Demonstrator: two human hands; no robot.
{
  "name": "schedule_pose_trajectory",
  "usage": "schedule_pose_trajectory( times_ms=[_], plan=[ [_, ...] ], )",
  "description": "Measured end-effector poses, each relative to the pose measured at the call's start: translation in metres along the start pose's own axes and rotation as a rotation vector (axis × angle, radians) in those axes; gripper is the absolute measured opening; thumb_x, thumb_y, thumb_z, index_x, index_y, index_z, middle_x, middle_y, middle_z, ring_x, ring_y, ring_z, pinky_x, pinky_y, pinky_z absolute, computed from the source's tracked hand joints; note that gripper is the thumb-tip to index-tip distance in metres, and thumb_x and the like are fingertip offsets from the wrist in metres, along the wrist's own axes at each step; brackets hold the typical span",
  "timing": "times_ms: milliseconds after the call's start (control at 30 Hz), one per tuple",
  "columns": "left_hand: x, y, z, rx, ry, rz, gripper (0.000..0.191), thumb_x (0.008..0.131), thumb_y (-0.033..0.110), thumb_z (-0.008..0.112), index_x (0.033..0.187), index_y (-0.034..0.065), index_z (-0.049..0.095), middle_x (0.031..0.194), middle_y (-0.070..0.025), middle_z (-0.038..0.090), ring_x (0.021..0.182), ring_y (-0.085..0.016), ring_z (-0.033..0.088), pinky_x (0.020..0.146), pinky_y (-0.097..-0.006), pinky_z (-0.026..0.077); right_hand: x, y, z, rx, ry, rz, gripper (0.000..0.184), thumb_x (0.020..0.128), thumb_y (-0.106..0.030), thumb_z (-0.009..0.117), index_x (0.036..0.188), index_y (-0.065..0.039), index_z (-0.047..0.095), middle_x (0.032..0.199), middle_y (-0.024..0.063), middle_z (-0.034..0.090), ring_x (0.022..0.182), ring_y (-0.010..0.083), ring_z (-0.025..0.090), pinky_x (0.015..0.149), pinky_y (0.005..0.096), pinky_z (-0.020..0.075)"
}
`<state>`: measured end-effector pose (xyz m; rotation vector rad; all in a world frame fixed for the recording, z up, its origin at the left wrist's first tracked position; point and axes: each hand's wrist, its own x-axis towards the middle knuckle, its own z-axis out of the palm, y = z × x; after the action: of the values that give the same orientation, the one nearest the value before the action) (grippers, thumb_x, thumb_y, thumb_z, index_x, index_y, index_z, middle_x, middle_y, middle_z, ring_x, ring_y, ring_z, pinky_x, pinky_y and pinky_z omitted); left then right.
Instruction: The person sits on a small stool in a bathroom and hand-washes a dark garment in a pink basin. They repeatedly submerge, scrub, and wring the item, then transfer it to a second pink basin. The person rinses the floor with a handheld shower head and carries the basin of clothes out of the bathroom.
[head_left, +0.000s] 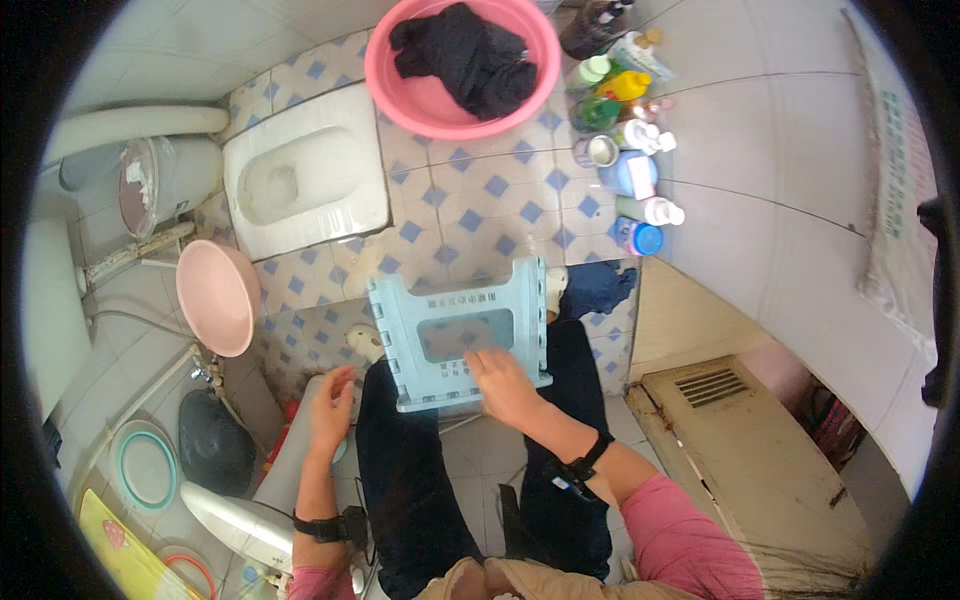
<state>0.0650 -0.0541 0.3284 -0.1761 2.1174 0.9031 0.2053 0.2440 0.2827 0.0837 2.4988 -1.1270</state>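
A light blue plastic folding stool (401, 330) is held up in front of my knees, bearing printed writing and a rectangular opening. My right hand (504, 386) is at its near edge, fingers closed around the rim of the opening. To the left of the stool, my left hand (331, 409) is apart from it, with its fingers loosely curved and nothing in them. Beyond the stool, a pink plastic basin (463, 129) holds dark cloth (480, 60) on the tiled floor.
A white squat toilet (352, 187) lies ahead on the left. Bottles stand along the right wall, including a blue-lidded jar (643, 238). A pale pink basin (217, 298) is at the left. A raised floor edge crosses beneath the stool. Dark blue cloth (600, 289) lies beyond my right knee.
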Motion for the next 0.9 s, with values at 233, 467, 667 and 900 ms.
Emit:
schedule_pose_trajectory(
  times_ms=[233, 467, 667, 900],
  plan=[
    [-0.048, 0.036, 0.017, -0.095, -0.007, -0.101, 0.027, 0.1, 0.006, 0.059, 0.126, -0.0016, 0.062, 0.119, -0.0119, 0.069, 0.111, -0.02, 0.065, 0.097, -0.0316, 0.05, -0.048, 0.028, -0.147, -0.006, 0.125, -0.019, 0.057, 0.067, 0.004, 0.07, 0.123, 0.004, 0.056, 0.109, 0.0177, 0.059, 0.107, 0.0377, 0.059, 0.098, 0.0446, 0.0477],
    [-0.046, 0.07, 0.056, -0.148, -0.096, 0.082, 0.027, 0.101, 0.009, 0.058, 0.126, 0.0003, 0.062, 0.115, -0.011, 0.071, 0.105, -0.017, 0.067, 0.094, -0.0316, 0.051, -0.161, 0.052, -0.192, -0.061, 0.06, 0.172, 0.064, 0.066, -0.005, 0.08, 0.125, 0.001, 0.055, 0.114, 0.019, 0.061, 0.113, 0.0391, 0.059, 0.098, 0.0461, 0.0491],
    [-0.072, 0.103, 0.029, 0.298, -0.26, 0.156, 0.033, 0.098, 0.018, 0.063, 0.127, 0.0039, 0.063, 0.112, -0.0156, 0.072, 0.102, -0.025, 0.07, 0.088, -0.0361, 0.054, -0.291, 0.02, -0.224, -0.24, 0.009, 0.434, 0.066, 0.063, -0.009, 0.083, 0.123, -0.001, 0.056, 0.111, 0.02, 0.063, 0.106, 0.0384, 0.062, 0.093, 0.0464, 0.0515],
    [-0.106, 0.169, -0.015, 0.533, -0.318, 0.314, 0.036, 0.095, 0.024, 0.065, 0.125, 0.0048, 0.063, 0.105, -0.017, 0.073, 0.097, -0.033, 0.071, 0.085, -0.041, 0.055, -0.445, -0.033, -0.242, -0.249, 0.136, 0.775, 0.077, 0.058, -0.019, 0.09, 0.126, -0.001, 0.058, 0.117, 0.0218, 0.065, 0.108, 0.0388, 0.065, 0.092, 0.0449, 0.0542]
  ],
)
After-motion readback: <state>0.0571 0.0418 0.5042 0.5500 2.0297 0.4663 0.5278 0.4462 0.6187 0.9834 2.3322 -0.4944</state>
